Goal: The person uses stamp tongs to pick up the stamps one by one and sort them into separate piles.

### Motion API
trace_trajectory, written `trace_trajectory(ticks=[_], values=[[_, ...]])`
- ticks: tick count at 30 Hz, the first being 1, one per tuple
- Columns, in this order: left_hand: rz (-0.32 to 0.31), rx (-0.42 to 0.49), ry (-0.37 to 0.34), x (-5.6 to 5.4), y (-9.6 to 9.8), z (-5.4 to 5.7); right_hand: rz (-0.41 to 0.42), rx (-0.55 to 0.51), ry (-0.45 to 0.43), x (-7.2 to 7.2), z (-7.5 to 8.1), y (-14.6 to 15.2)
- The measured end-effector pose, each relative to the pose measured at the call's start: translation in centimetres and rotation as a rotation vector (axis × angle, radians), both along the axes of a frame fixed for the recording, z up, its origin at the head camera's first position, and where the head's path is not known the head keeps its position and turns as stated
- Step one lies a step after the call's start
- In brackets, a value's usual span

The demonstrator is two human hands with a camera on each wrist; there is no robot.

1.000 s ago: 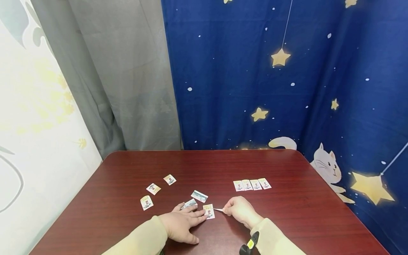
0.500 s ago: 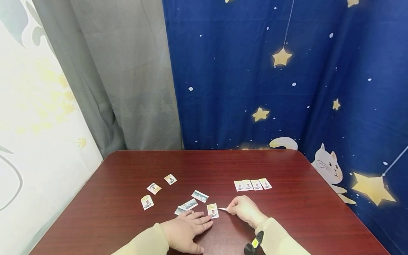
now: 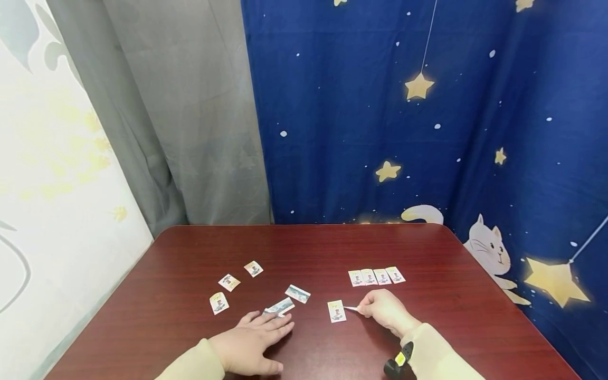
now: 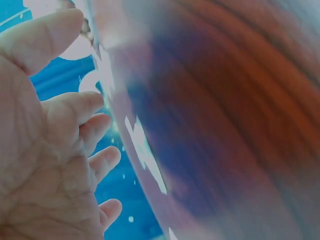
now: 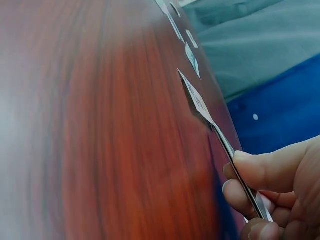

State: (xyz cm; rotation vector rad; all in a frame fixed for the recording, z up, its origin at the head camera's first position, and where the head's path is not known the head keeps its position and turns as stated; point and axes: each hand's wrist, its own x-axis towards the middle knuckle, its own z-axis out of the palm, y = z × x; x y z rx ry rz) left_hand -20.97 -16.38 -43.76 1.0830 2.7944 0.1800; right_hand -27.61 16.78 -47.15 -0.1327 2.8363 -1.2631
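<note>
My right hand [image 3: 386, 310] pinches a slim pair of metal tweezers [image 5: 231, 152] between thumb and fingers. At the tweezers' tips is a small white card with a yellow and dark picture [image 3: 336, 311], tilted just above the table with its shadow beneath in the right wrist view. My left hand [image 3: 252, 343] is spread low over the table, palm down. Its fingertips overlap the near end of the grey-blue picture cards [image 3: 281, 305], partly hiding one. Another grey-blue card [image 3: 297, 293] lies just beyond them.
On the dark red wooden table [image 3: 304, 248], a row of several picture cards [image 3: 369, 277] lies at the right. Three loose cards are scattered at the left, one of them a near card [image 3: 219, 303]. Grey and blue curtains [image 3: 351, 105] hang behind the table's far edge.
My right hand has moved right with the tweezers and the picture card, away from the left hand. My left hand has drawn back left, off that card, uncovering more of the grey-blue cards.
</note>
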Motion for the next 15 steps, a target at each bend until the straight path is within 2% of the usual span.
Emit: trace_trajectory(ticks=[4,10,15], values=[[0.068,0.027,-0.002,-0.5,-1.8,0.2,-0.03,0.025,0.005,-0.4,0.1,1.3],[0.211,0.105,0.015,-1.2,-4.7,0.1,-0.067,0.082,0.002,-1.0,0.3,3.0],[0.31,0.12,0.031,-1.5,-6.4,0.0,-0.065,0.12,0.015,-1.4,0.7,4.1]])
